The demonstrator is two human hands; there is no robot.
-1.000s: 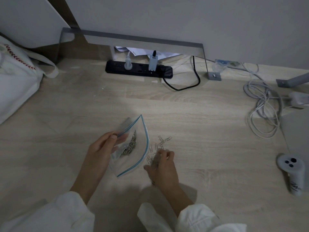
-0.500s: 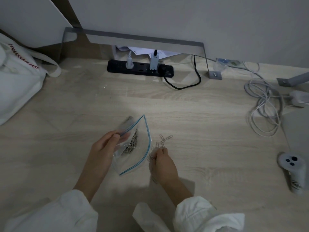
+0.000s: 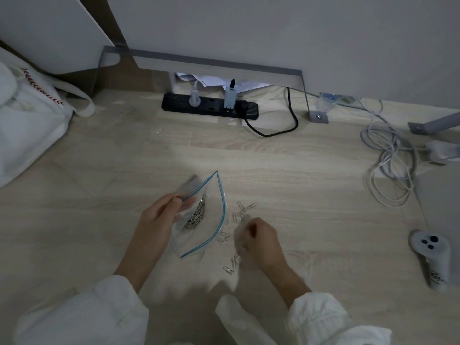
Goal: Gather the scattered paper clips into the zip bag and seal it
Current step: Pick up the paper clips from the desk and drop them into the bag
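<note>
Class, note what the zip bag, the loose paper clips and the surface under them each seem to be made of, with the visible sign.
Clear zip bag with a blue seal strip: thin glossy plastic film; clips inside show through.
Small silvery paper clips: bent metal wire, probably steel, by their glint.
Pale surface: matt wood grain; solid or laminate is unclear.

right grip (image 3: 261, 239) fingertips smeared by motion blur, can't tell if they pinch any paper clips (image 3: 229, 268). Clips inside zip bag (image 3: 211, 220) are an unresolved clump. Tote bag (image 3: 25, 125) cut by left edge; left sleeve (image 3: 87, 317), right sleeve (image 3: 321, 319) by bottom edge.
</note>
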